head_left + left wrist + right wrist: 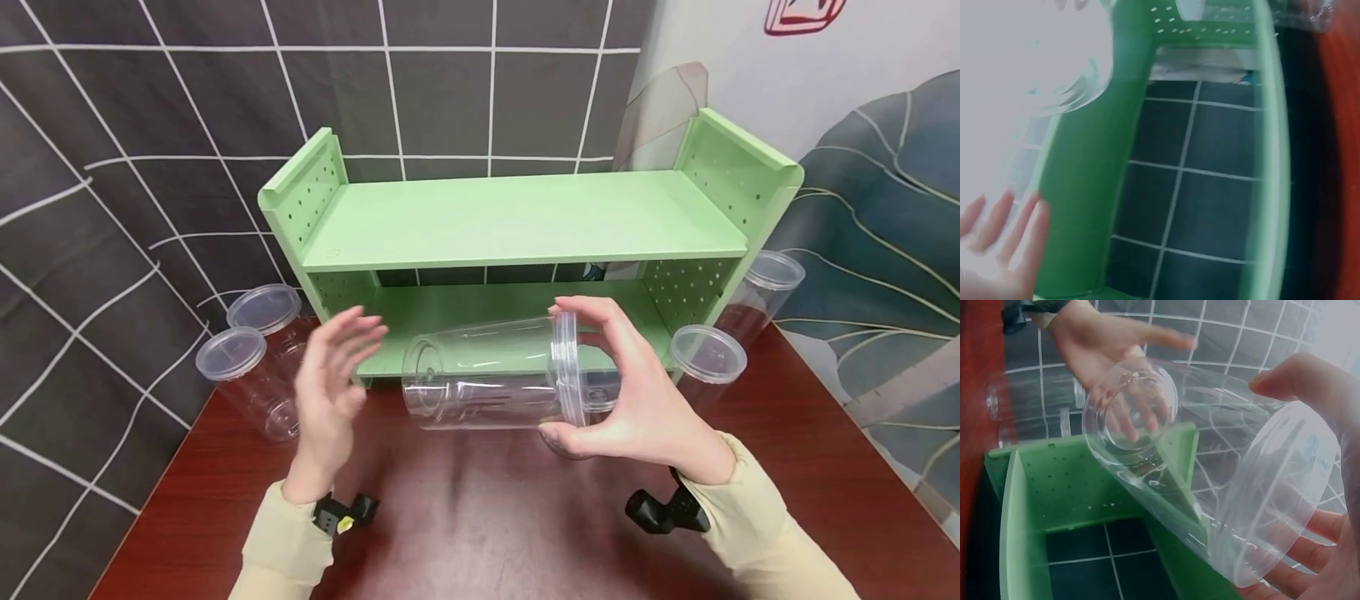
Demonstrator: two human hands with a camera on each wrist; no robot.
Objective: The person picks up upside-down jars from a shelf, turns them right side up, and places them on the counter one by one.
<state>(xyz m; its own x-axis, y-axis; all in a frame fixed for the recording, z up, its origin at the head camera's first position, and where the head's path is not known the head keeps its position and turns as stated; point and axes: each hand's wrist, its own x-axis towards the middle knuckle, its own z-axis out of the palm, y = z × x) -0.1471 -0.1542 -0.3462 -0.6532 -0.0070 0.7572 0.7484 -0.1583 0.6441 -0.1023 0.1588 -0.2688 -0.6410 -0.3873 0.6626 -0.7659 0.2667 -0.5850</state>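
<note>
A clear plastic jar (pixel 487 379) with a see-through lid (pixel 567 371) lies sideways in the air before the shelf. My right hand (pixel 637 396) grips it round the lid end, thumb below and fingers above; the right wrist view shows the jar (pixel 1204 444) between thumb and fingers. Facing the jar's base, my left hand (pixel 330 387) has its fingers spread and loosely bent, apart from the jar and holding nothing. In the overexposed left wrist view, only part of the jar (pixel 1082 87) shows. Behind the right hand, another clear round shape is mostly hidden.
A green two-tier shelf (pixel 517 221) stands at the back of the dark red table (pixel 465 517). Two lidded clear jars, one in front (pixel 255 392), stand at its left. Two more, the nearer with a round lid (pixel 708 354), stand at its right.
</note>
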